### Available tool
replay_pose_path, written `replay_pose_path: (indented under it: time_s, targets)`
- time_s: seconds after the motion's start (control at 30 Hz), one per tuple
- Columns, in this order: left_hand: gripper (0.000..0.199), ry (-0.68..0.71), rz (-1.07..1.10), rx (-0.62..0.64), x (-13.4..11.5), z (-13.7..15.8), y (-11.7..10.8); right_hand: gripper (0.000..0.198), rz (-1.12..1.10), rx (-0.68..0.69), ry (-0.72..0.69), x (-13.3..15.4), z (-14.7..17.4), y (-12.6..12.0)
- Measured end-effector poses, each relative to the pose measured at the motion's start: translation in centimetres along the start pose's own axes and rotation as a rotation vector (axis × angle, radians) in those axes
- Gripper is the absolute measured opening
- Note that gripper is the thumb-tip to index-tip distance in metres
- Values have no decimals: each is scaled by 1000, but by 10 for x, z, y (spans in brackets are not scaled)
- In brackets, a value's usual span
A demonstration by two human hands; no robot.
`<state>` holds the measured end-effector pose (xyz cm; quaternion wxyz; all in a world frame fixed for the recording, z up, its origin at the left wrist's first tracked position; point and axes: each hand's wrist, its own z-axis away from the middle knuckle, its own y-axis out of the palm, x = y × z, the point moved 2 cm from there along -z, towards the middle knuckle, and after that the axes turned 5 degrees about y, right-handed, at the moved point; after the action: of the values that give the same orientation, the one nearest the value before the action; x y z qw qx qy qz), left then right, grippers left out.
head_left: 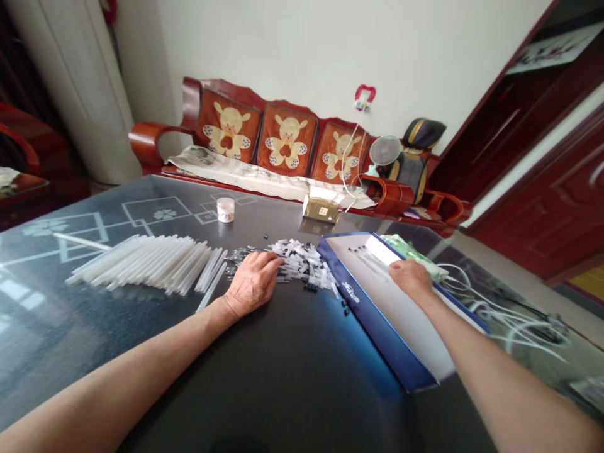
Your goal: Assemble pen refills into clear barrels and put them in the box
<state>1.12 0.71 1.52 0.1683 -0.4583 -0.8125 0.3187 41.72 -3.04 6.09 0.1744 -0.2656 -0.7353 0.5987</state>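
Observation:
My left hand rests at the near edge of a pile of small white and black plastic pieces. Its fingers are bent together, and whatever is between them is too small to make out. Over the far end of an open blue box, white inside, is my right hand. Those fingers are closed, and their tips are partly hidden. A few thin clear tubes with black ends lie in the box beside it. Left of my left hand, many translucent white tubes lie side by side on the dark table.
A small white round tub and a gold tissue box stand farther back. Beyond the blue box lie a green packet and tangled white cables. A wooden sofa lines the wall.

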Motion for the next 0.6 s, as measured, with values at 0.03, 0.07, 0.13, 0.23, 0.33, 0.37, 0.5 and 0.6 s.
replay_pose_path:
  time_s: [0.03, 0.07, 0.13, 0.23, 0.33, 0.37, 0.5, 0.6]
  targets:
    - [29, -5, -5, 7, 1, 0, 0, 29, 15, 21, 1, -1, 1, 6]
    - [29, -13, -11, 13, 1, 0, 0, 29, 25, 35, 4, -1, 1, 10]
    - [28, -40, -27, 21, 2, 0, 1, 32, 17, 22, 9, -1, 0, 12]
    - [28, -85, -50, 43, 4, 1, 2, 39, -63, -72, -32, 4, -2, -1]
    - [28, -94, -65, 107, 3, 3, 4, 33, -171, -130, -150, 29, 10, -27]
    - [27, -90, -74, 138, 2, 4, 4, 30, -243, -157, -201, 43, 21, -36]
    - [25, -91, -153, 280, -4, 0, -3, 24, -652, -292, -526, 105, 97, -54]
    - [26, -210, -241, 409, 1, -12, -17, 22, -835, -287, -652, 138, 150, -37]
